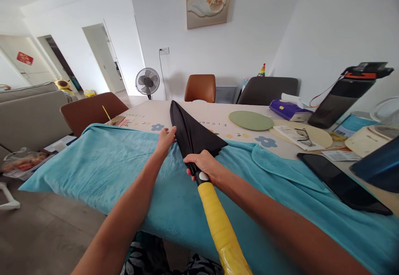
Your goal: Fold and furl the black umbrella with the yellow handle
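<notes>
A black umbrella (198, 131) lies over the table, its canopy gathered loosely and one fold flaring to the right. Its tip points away from me, and the yellow wrapped handle (218, 221) comes back toward my body. My right hand (204, 163) is closed around the base of the canopy, just above a pale button on the handle's black collar. At the canopy's left edge, my left hand (167, 139) pinches the black fabric between thumb and fingers. Beneath both hands spreads a turquoise blanket (124, 163).
On the right are a black tablet (339, 179), eyeglasses (304, 136), a green placemat (251, 120), a purple tissue box (288, 109), a tilted dark bottle (343, 96) and a blue cup (380, 165). Chairs (200, 88) and a fan (147, 81) stand beyond the table.
</notes>
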`<state>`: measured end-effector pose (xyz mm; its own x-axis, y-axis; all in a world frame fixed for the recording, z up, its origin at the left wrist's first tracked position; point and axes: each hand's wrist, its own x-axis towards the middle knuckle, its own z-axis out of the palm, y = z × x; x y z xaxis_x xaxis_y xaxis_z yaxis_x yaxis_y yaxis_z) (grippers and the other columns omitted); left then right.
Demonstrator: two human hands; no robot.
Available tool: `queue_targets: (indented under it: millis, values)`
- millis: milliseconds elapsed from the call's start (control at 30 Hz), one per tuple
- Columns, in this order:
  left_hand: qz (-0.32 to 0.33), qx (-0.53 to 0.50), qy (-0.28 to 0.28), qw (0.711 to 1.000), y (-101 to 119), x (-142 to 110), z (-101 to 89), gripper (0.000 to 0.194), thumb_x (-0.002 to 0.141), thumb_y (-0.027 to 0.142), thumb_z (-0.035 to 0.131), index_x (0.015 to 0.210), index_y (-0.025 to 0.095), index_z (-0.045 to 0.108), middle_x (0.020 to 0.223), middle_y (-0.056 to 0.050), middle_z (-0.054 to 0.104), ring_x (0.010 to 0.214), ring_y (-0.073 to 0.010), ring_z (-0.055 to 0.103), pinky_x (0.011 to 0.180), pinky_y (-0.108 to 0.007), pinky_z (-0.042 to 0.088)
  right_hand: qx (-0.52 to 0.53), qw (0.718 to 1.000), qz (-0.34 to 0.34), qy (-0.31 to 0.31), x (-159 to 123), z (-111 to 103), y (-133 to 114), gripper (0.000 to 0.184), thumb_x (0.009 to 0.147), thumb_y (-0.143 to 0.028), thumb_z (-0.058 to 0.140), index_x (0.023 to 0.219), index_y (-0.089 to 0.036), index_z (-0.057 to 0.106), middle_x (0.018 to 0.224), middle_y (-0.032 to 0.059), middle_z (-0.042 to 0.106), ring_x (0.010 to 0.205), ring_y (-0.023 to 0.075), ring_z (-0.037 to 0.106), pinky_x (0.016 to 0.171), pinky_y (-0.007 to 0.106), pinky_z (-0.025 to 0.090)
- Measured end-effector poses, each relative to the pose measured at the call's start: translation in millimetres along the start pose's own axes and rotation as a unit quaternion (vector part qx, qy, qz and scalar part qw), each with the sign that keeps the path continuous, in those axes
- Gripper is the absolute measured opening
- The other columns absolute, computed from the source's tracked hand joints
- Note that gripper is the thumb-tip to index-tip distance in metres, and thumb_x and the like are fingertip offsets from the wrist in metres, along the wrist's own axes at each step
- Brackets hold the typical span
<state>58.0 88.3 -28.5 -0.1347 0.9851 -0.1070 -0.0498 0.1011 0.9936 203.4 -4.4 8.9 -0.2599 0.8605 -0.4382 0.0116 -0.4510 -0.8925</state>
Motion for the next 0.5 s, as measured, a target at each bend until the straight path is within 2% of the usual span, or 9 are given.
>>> queue_targets:
  millis: [100,233,333,400,500]
  values:
    - [-0.026,-0.042,-0.010,0.999,-2,0,9.6,0.033,0.074,0.043,0.059,0.087,0.012,0.061,0.077,-0.010,0.067,0.073,-0.0190,0.064,0.067,-0.028,0.051,-0.028,1.000,-0.001,-0.001,-4,1,-4,0.018,0.065,-0.014,0.057,0.053,-0.017,0.045,0.038,0.0014,0.051,0.031,0.0119,0.045,0.028,0.023,0.040]
    - [-0.064,-0.120,-0.073,0.988,-3,0,17.1,0.036,0.079,0.045,0.053,0.090,0.013,0.064,0.087,-0.012,0.069,0.083,-0.0212,0.065,0.075,-0.031,0.053,-0.059,0.998,0.003,-0.018,-5,4,1,0.017,0.065,-0.016,0.055,0.053,-0.016,0.044,0.039,0.0035,0.053,0.030,0.0125,0.045,0.027,0.024,0.039]
    - [-0.117,-0.173,-0.108,0.972,-2,-2,14.8,0.038,0.077,0.046,0.056,0.093,0.014,0.066,0.089,-0.013,0.069,0.088,-0.0234,0.065,0.079,-0.032,0.053,-0.087,0.996,0.006,-0.015,-4,9,10,0.017,0.064,-0.015,0.055,0.052,-0.017,0.043,0.037,0.0032,0.051,0.030,0.0137,0.045,0.025,0.024,0.037]
    - [-0.160,-0.208,-0.109,0.959,-1,-4,13.0,0.038,0.074,0.044,0.060,0.096,0.015,0.067,0.089,-0.012,0.070,0.089,-0.0250,0.065,0.080,-0.034,0.053,-0.097,0.995,0.004,-0.012,-3,13,17,0.017,0.064,-0.016,0.057,0.053,-0.017,0.043,0.037,0.0022,0.049,0.031,0.0149,0.047,0.025,0.024,0.036]
    - [-0.195,-0.231,-0.095,0.948,0,-6,11.7,0.040,0.074,0.043,0.060,0.101,0.015,0.066,0.088,-0.011,0.070,0.088,-0.0267,0.065,0.080,-0.036,0.054,-0.049,0.998,-0.002,-0.047,-2,16,21,0.017,0.067,-0.022,0.062,0.060,-0.015,0.047,0.042,0.0016,0.050,0.037,0.0167,0.052,0.028,0.027,0.043]
